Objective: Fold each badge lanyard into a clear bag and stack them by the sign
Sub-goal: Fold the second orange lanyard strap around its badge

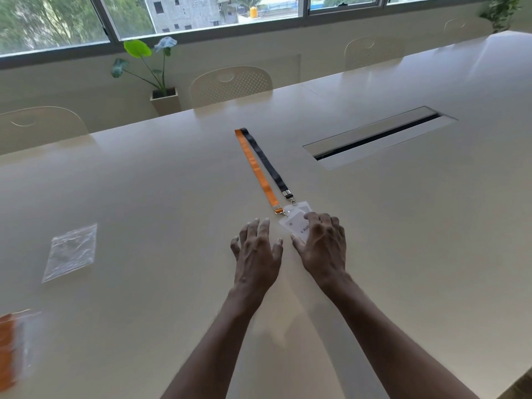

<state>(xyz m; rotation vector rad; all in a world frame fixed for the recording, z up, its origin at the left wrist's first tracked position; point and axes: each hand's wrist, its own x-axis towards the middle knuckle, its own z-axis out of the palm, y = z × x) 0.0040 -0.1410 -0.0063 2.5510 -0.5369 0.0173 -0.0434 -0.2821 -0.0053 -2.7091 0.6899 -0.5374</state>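
An orange and black lanyard [260,168] lies stretched out straight on the cream table [144,182], running away from me. Its clear badge holder [295,221] with a white card sits at the near end. My right hand [321,246] rests on the badge holder with spread fingers, covering its near half. My left hand [256,249] hovers or rests on the table just left of the badge, fingers spread, holding nothing. An empty clear bag [70,251] lies flat at the left. A filled bag with orange strap inside [13,347] sits at the far left edge, blurred.
A recessed cable slot [377,136] cuts into the table to the right of the lanyard. Cream chairs [230,84] line the far side, with a potted plant [161,82] by the window wall. No sign is in view.
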